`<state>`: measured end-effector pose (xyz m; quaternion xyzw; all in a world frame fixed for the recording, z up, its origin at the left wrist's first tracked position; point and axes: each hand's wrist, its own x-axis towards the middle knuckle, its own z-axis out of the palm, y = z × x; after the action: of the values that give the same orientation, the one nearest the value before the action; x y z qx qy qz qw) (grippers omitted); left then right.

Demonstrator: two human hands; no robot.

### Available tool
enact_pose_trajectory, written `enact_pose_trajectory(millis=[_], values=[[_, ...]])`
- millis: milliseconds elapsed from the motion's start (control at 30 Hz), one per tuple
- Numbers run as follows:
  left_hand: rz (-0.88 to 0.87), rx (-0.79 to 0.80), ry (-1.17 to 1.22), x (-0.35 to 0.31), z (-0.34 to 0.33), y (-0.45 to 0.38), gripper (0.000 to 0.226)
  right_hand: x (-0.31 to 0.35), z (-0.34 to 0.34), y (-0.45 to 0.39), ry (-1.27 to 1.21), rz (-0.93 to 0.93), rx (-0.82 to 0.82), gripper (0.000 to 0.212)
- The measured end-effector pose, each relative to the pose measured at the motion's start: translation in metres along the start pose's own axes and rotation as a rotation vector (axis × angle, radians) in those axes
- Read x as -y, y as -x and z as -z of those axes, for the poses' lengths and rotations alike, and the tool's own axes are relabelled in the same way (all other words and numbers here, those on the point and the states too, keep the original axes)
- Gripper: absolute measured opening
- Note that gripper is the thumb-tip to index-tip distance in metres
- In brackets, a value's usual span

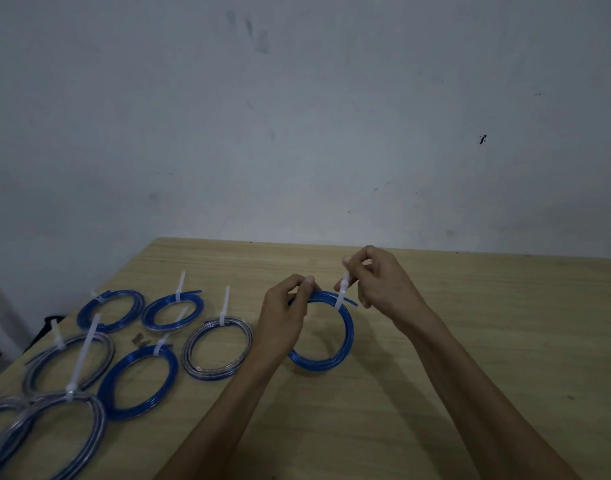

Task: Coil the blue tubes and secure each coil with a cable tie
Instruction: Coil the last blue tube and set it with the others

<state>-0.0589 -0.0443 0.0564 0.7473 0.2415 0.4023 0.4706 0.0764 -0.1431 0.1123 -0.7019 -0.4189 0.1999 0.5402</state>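
A coil of blue tube (345,337) stands tilted on the wooden table (470,341), its lower edge on the surface. My left hand (285,306) grips the coil's upper left part, thumb on top. A white cable tie (342,292) wraps the coil's top. My right hand (377,282) pinches the tie's upper end between thumb and fingers, just above the coil. A short free end of tube sticks out to the right of the tie.
Several tied coils, blue and clear, lie at the left: one clear coil (218,348) beside my left forearm, a blue coil (137,379) in front of it, others toward the table's left edge. A grey wall (297,116) rises behind the table.
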Motion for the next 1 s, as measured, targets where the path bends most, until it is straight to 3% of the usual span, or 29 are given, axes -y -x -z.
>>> enact_pose_trajectory(millis=[267,500,633,833,1000], values=[[0.039,0.028,0.053,0.001,-0.008,0.003,0.035,-0.020,-0.011,-0.006,0.270,0.072,-0.218,0.020],[0.197,-0.146,0.120,0.015,-0.006,-0.001,0.048,-0.019,-0.020,-0.006,0.077,0.091,-0.062,0.021],[0.246,-0.168,0.167,0.013,-0.004,-0.002,0.037,-0.017,-0.024,-0.002,0.061,0.159,0.041,0.008],[0.257,-0.176,0.208,0.012,-0.006,-0.001,0.038,-0.021,-0.031,-0.004,0.182,0.243,-0.200,0.015],[0.256,-0.143,0.235,0.009,-0.012,0.003,0.037,-0.028,-0.033,-0.003,0.212,0.270,-0.262,0.017]])
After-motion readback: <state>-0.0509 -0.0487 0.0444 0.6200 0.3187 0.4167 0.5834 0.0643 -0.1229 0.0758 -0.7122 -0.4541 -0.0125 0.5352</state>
